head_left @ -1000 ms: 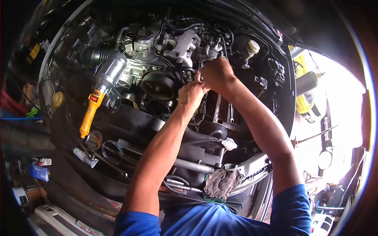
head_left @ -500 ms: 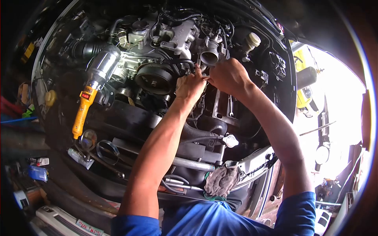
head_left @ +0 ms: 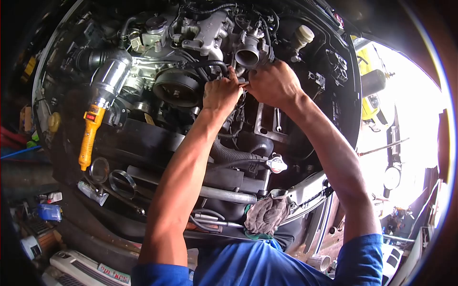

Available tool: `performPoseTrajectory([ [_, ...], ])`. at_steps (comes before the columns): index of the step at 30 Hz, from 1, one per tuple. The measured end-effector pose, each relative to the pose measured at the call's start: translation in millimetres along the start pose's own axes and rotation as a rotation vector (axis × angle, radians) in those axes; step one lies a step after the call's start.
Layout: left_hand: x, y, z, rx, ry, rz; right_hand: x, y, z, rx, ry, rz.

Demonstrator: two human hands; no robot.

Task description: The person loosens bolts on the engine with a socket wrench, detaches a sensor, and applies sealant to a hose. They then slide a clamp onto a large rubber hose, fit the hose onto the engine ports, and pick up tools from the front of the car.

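We are leaning over an engine [head_left: 207, 40], reaching in. A yellow-handled lamp [head_left: 98, 102] is lying at the left. Our right hand [head_left: 276, 85] is resting curled; our left hand [head_left: 221, 95] is sitting folded beside it. Just above, a throttle body [head_left: 247, 57] is showing its round mouth. Between the hands, a metal piece [head_left: 244, 84] is sticking out; our right fingers seem to be gripping it, but we cannot tell about the left. We are apparently working it; the next move is calling for steady hands.

Glaring white light [head_left: 412, 114] at right, brown upright panel [head_left: 444, 143] along its edge, dim clutter [head_left: 49, 212] at lower left
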State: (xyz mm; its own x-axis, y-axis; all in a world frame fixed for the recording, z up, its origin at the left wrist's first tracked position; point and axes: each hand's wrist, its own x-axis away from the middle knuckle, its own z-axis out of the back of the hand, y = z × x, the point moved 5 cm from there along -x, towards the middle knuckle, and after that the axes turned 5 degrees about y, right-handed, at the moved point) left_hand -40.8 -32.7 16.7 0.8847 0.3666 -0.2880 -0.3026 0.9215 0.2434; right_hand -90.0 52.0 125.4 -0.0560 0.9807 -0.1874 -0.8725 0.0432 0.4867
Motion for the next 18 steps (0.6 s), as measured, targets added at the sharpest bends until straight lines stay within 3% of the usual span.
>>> performPoseTrajectory([
  [6, 1.6, 1.1, -5.7, -0.025, 0.102, -0.026, 19.2, 3.4, -16.3, -0.075, -0.162, -0.222],
  [13, 6.1, 0.8, 2.0, 0.172, 0.229, 0.096, -3.0, 8.8, -2.4, -0.026, -0.167, 0.002],
  [14, 4.6, 0.5, -0.7, 0.265, 0.134, 0.094, -8.5, 7.8, -1.4, -0.004, -0.175, 0.067],
  [18, 8.6, 6.1, 22.4, 0.280, 0.107, 0.069, -16.2, 15.1, 5.4, -0.065, -0.162, 0.114],
])
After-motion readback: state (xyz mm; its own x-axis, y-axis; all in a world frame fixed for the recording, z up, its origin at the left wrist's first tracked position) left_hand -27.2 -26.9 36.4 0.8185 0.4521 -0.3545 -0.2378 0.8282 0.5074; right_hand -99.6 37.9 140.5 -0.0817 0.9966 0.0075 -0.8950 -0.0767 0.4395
